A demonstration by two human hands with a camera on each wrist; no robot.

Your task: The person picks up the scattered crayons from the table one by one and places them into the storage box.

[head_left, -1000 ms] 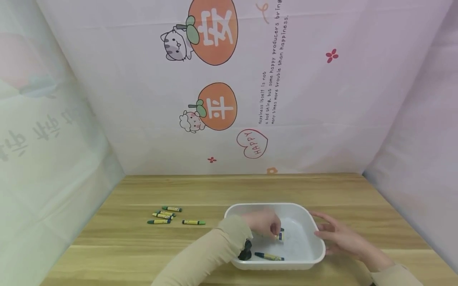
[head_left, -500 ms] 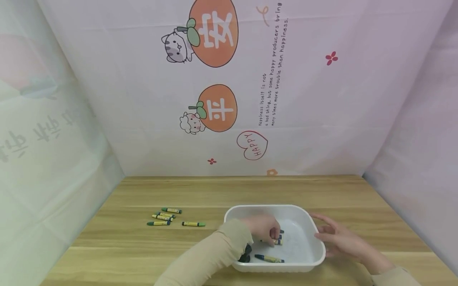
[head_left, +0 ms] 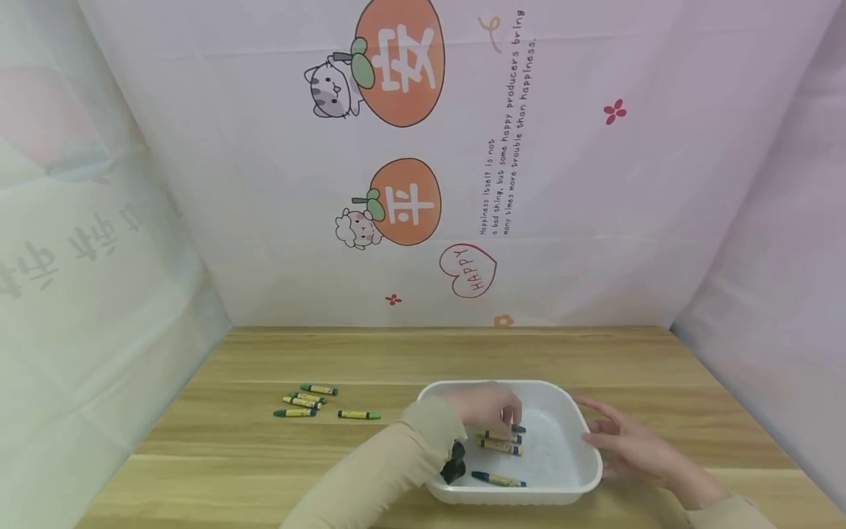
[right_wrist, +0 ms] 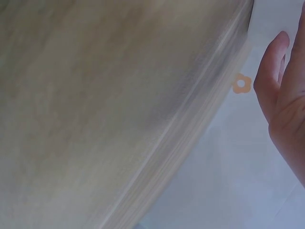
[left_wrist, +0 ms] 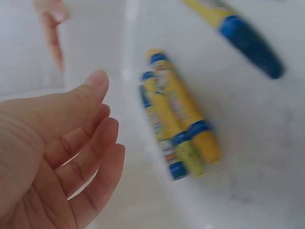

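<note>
A white plastic tray (head_left: 558, 459) stands on the wooden table. My left hand (head_left: 485, 405) is inside it, fingers loosely bent and holding nothing, right beside three crayons that lie close together. In the left wrist view these are a yellow crayon (left_wrist: 183, 105), an olive-green crayon (left_wrist: 167, 114) and a crayon with a dark blue end (left_wrist: 159, 133). A dark green crayon (head_left: 499, 479) lies apart, nearer the tray's front wall. My right hand (head_left: 628, 444) is at the tray's right side, thumb touching the rim and fingers extended along the outside.
Several green and yellow crayons (head_left: 304, 400) lie loosely grouped on the table left of the tray, with a light green crayon (head_left: 359, 415) closer to it. A black device (head_left: 454, 464) sits at the left wrist. Printed white cloth (head_left: 562, 184) walls the table.
My left fingers were pinching a crayon in the tray; they have let go and drawn back from it, so the crayons show more fully. My right hand stays at the rim.
</note>
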